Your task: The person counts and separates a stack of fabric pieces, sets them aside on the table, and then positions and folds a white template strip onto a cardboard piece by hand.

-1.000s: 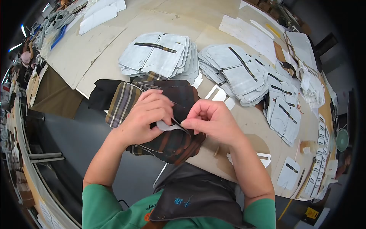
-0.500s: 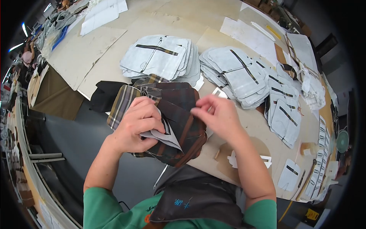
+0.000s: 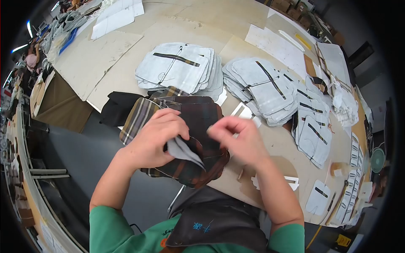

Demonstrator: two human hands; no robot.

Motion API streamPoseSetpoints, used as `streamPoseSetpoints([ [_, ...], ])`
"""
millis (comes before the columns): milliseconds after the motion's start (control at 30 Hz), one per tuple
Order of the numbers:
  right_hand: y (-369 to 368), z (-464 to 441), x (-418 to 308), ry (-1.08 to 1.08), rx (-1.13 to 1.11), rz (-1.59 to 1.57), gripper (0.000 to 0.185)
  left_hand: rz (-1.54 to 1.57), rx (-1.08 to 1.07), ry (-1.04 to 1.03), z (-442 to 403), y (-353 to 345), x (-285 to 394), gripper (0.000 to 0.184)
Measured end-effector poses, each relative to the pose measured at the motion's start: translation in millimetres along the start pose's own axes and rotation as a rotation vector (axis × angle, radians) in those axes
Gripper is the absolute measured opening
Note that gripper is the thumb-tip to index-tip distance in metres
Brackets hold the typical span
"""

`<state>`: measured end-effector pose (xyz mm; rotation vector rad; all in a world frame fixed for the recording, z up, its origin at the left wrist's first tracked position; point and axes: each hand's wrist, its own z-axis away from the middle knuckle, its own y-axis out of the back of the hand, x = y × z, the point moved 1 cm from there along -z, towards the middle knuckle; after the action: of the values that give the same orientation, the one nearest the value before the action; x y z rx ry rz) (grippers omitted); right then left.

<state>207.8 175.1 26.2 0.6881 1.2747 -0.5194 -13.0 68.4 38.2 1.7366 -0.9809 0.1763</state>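
A stack of dark plaid fabric pieces (image 3: 197,116) lies at the near edge of the table, partly overhanging it. My left hand (image 3: 157,137) is closed on a fabric piece there, whose pale grey backing (image 3: 180,151) folds up below the fingers. Over the stack's right side, my right hand (image 3: 239,137) is raised with thumb and fingertips pinched together; whatever may be between them is too small to make out. To the left of my left hand are a lighter plaid piece (image 3: 137,120) and black fabric (image 3: 114,109).
Stacks of white panels with dark plaid strips (image 3: 173,69) stand behind the fabric, with another stack (image 3: 270,99) to the right. A white cut-out template (image 3: 244,111), a small jar (image 3: 337,169) and a single panel (image 3: 317,198) lie on the table (image 3: 190,25).
My left hand has turned and shifted slightly right, and the grey-backed piece is folded more narrowly. My right hand has dropped a little, still pinched. The view has shifted slightly.
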Motion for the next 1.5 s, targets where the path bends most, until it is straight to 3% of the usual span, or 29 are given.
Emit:
streamPoseSetpoints([
  [33, 10.5, -10.1, 4.5, 0.045, 0.155, 0.060, 0.018, 0.066, 0.061, 0.040, 3.1, 1.6, 0.9, 0.043],
  [100, 19.6, -24.8, 18.5, 0.024, 0.261, 0.296, 0.018, 0.087, 0.137, 0.047, 7.2, -2.3, -5.3, 0.042],
  [200, 10.1, -34.9, 23.3, 0.104, 0.264, 0.448, 0.015, 0.110, 0.277, -0.011, 9.8, -12.0, -13.0, 0.026],
  [333, 6.0, -23.6, 10.9, 0.217, 0.294, 0.548, 0.015, 0.061, 0.269, 0.014, 9.0, -18.3, -14.2, 0.027],
  [400, -1.5, -13.8, 3.3, 0.765, 0.285, 0.596, 0.018, 0.064, 0.322, 0.083, 0.2, -16.0, -5.9, 0.026],
  [500, -24.9, 9.7, -7.1, 0.501, -0.066, 0.189, 0.016, -0.021, 0.272, 0.010, -5.3, -14.4, -6.1, 0.026],
  [567, -19.7, 7.9, -5.4, 0.450, -0.117, 0.112, 0.009, -0.034, 0.192, -0.022, 4.0, -11.8, -14.7, 0.026],
  [633, 0.9, -5.7, -5.7, -0.005, -0.087, -0.138, 0.006, 0.065, 0.225, -0.047, 14.6, -13.7, -17.9, 0.028],
  [700, 20.2, -29.0, 14.2, 0.049, 0.083, -0.018, 0.011, 0.118, 0.280, -0.030, 20.6, -18.6, -18.6, 0.025],
  [767, 30.3, -40.8, 17.6, 0.020, 0.063, 0.278, 0.017, 0.278, 0.417, 0.047, 24.9, -20.9, -19.0, 0.026],
  [800, 28.6, -38.8, 11.8, 0.014, 0.059, 0.279, 0.017, 0.281, 0.419, 0.053, 27.1, -22.6, -18.2, 0.026],
  [867, 23.4, -29.2, -6.5, -0.150, -0.053, 0.441, 0.018, 0.433, 0.429, 0.216, 31.6, -26.2, -18.4, 0.028],
  [900, 21.8, -24.7, -9.2, -0.156, -0.055, 0.436, 0.018, 0.436, 0.424, 0.223, 32.1, -24.1, -20.7, 0.028],
  [967, 15.8, -10.0, -9.2, -0.179, -0.204, 0.582, 0.021, 0.275, 0.262, 0.026, 28.9, -17.0, -26.3, 0.030],
  [1233, 4.2, 25.5, 2.3, -0.085, -0.048, 0.630, 0.027, 0.357, 0.169, 0.002, 25.4, -4.3, -26.0, 0.018],
  [1300, 2.8, 30.2, 5.5, 0.034, 0.009, 0.633, 0.029, 0.376, 0.167, 0.000, 24.2, 2.4, -25.2, 0.015],
  [1433, 2.9, 37.0, 5.6, -0.074, 0.011, 0.611, 0.032, 0.421, 0.124, -0.056, 18.4, 20.3, -23.0, 0.016],
  [1500, 2.9, 42.7, 11.1, -0.061, 0.005, 0.600, 0.032, 0.405, -0.045, -0.035, 8.9, 26.4, -13.5, 0.019],
])
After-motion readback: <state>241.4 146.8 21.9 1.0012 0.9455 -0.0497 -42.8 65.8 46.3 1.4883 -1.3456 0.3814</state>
